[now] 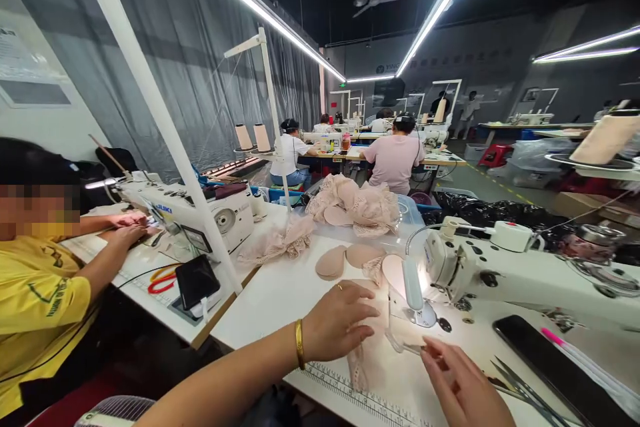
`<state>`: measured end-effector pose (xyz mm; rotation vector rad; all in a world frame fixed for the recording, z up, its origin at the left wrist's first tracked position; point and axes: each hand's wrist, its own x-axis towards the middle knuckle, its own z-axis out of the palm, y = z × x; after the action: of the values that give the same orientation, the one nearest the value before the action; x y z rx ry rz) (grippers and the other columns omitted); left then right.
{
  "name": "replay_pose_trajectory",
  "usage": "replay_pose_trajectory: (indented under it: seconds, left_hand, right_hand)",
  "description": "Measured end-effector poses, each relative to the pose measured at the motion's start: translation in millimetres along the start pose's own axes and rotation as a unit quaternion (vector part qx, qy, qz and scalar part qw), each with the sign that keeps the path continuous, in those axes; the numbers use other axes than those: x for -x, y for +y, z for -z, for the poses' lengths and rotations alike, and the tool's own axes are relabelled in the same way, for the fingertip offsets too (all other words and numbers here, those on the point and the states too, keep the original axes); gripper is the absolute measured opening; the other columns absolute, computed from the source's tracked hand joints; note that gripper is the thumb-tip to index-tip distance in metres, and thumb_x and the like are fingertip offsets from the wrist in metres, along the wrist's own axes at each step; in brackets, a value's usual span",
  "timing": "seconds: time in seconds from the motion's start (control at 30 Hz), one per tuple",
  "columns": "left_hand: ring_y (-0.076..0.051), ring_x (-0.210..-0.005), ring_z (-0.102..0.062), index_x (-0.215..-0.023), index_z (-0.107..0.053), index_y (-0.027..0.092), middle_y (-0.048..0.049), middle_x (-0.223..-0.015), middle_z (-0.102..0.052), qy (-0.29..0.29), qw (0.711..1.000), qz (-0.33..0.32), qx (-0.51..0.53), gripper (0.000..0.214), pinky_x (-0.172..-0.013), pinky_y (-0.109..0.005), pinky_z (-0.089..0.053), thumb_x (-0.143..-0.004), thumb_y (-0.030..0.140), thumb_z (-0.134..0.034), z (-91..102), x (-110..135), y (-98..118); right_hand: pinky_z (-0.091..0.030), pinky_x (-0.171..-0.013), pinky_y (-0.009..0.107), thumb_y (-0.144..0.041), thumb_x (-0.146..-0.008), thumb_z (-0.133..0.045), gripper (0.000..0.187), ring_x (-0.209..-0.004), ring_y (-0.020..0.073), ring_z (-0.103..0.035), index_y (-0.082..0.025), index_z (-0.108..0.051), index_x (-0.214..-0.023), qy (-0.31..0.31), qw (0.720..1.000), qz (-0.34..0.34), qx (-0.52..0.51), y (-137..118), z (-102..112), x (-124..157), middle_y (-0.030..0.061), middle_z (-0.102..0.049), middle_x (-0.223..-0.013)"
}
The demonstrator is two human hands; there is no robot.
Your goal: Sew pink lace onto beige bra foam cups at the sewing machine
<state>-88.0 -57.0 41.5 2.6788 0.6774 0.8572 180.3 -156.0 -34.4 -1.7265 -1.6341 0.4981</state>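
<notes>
My left hand [337,320], with a gold bracelet at the wrist, is spread over the table, fingers apart above beige lace fabric [359,367]. Whether its fingertips touch the fabric is unclear. At the table's front right, my right hand [465,380] pinches the end of a thin pale strap [404,345] between thumb and forefinger. The strap runs left toward the lace piece, under the lit needle area of a white sewing machine [520,270]. Beyond my left hand lie padded beige bra cups [331,262], partly joined to lace.
A heap of beige lace bras [350,203] stands behind the cups. Right of my right hand lie tweezers or snips [527,387] and a black phone [550,363]. A thread-stand pole [160,127] rises at left, beside a co-worker in a yellow shirt [45,307] at another machine.
</notes>
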Motion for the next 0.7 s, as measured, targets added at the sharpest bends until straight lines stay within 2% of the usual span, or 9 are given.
replay_pose_trajectory:
  seconds: [0.07, 0.1, 0.17, 0.23, 0.33, 0.4, 0.47, 0.57, 0.7]
  left_hand:
    - [-0.028, -0.127, -0.063, -0.117, -0.072, 0.022, -0.0124, -0.137, -0.068, -0.024, 0.999, -0.045, -0.001, 0.028, -0.114, -0.044, -0.045, -0.098, 0.041, -0.065, -12.5, -1.8, -0.2]
    - [-0.026, -0.125, -0.065, -0.114, -0.073, 0.023, -0.0104, -0.134, -0.07, -0.042, 0.998, -0.035, -0.002, 0.026, -0.114, -0.042, -0.045, -0.098, 0.042, -0.066, -16.0, -3.3, -2.4]
    - [-0.022, -0.121, -0.067, -0.112, -0.074, 0.024, -0.0071, -0.128, -0.074, -0.063, 0.997, 0.043, -0.018, 0.021, -0.114, -0.037, -0.046, -0.099, 0.038, -0.065, -15.1, -8.1, -12.7]
    - [-0.023, -0.127, -0.064, -0.118, -0.072, 0.024, -0.0085, -0.133, -0.072, -0.049, 0.986, 0.15, -0.061, 0.022, -0.116, -0.038, -0.045, -0.1, 0.031, -0.062, -4.8, -14.9, -30.8]
    - [-0.034, -0.132, -0.06, -0.125, -0.069, 0.018, -0.0169, -0.139, -0.066, -0.017, 0.962, 0.249, -0.114, 0.036, -0.114, -0.05, -0.046, -0.09, 0.029, -0.072, 14.3, -24.6, -63.9]
    - [-0.035, -0.119, -0.066, -0.11, -0.072, 0.016, -0.0165, -0.123, -0.072, -0.023, 0.952, 0.28, -0.124, 0.027, -0.106, -0.049, -0.051, -0.085, 0.025, -0.075, 21.0, -29.0, -81.8]
    - [-0.031, -0.107, -0.07, -0.093, -0.073, 0.017, -0.0127, -0.105, -0.075, -0.025, 0.948, 0.294, -0.124, 0.007, -0.101, -0.044, -0.053, -0.089, 0.021, -0.069, 23.0, -31.9, -91.6]
    - [-0.027, -0.104, -0.069, -0.088, -0.071, 0.018, -0.0104, -0.101, -0.075, 0.012, 0.947, 0.3, -0.115, 0.016, -0.102, -0.042, -0.051, -0.095, 0.019, -0.057, 27.8, -35.9, -90.6]
    - [-0.028, -0.117, -0.063, -0.108, -0.069, 0.018, -0.0126, -0.119, -0.072, 0.093, 0.946, 0.3, -0.084, 0.027, -0.107, -0.044, -0.047, -0.1, 0.021, -0.044, 42.9, -39.7, -66.5]
  right_hand:
    - [-0.06, -0.074, 0.038, -0.065, -0.094, -0.052, 0.051, -0.094, 0.0276, -0.074, -0.028, -0.069, -0.123, 0.007, 0.998, -0.047, 0.043, 4.1, 0.9, -27.8, 0.0084, -0.076, -0.111]
    - [-0.058, -0.073, 0.04, -0.064, -0.09, -0.053, 0.045, -0.091, 0.029, -0.074, -0.028, -0.072, -0.112, 0.006, 0.998, -0.043, 0.049, 4.7, -1.3, -39.0, 0.0077, -0.076, -0.104]
    - [-0.054, -0.067, 0.04, -0.061, -0.085, -0.055, 0.033, -0.081, 0.0293, -0.071, -0.031, -0.068, -0.082, 0.0, 0.999, -0.017, 0.048, 3.3, -8.7, -52.8, 0.0045, -0.072, -0.086]
    - [-0.051, -0.065, 0.04, -0.059, -0.084, -0.053, 0.033, -0.074, 0.0283, -0.068, -0.031, -0.059, -0.068, 0.005, 0.999, 0.006, 0.032, 0.4, -15.8, -54.9, 0.0028, -0.067, -0.077]
    - [-0.052, -0.073, 0.042, -0.058, -0.093, -0.042, 0.036, -0.077, 0.0273, -0.068, -0.031, -0.061, -0.078, 0.031, 0.999, 0.017, 0.001, -3.7, -19.3, -45.6, 0.003, -0.068, -0.082]
    - [-0.053, -0.076, 0.039, -0.059, -0.095, -0.041, 0.036, -0.078, 0.0254, -0.068, -0.031, -0.06, -0.084, 0.046, 0.998, 0.005, -0.039, -6.4, -17.8, -39.1, 0.0019, -0.069, -0.083]
    - [-0.052, -0.074, 0.036, -0.063, -0.093, -0.05, 0.034, -0.075, 0.0238, -0.067, -0.031, -0.06, -0.088, 0.056, 0.992, -0.029, -0.106, -9.6, -16.0, -36.0, 0.0004, -0.069, -0.082]
    - [-0.052, -0.075, 0.035, -0.067, -0.089, -0.056, 0.038, -0.078, 0.024, -0.069, -0.03, -0.062, -0.094, 0.065, 0.977, -0.07, -0.193, -14.3, -15.5, -37.5, 0.0007, -0.07, -0.083]
    - [-0.049, -0.063, 0.032, -0.067, -0.091, -0.051, 0.042, -0.076, 0.0238, -0.069, -0.027, -0.064, -0.096, 0.06, 0.968, -0.087, -0.229, -17.0, -15.7, -42.5, 0.0011, -0.071, -0.079]
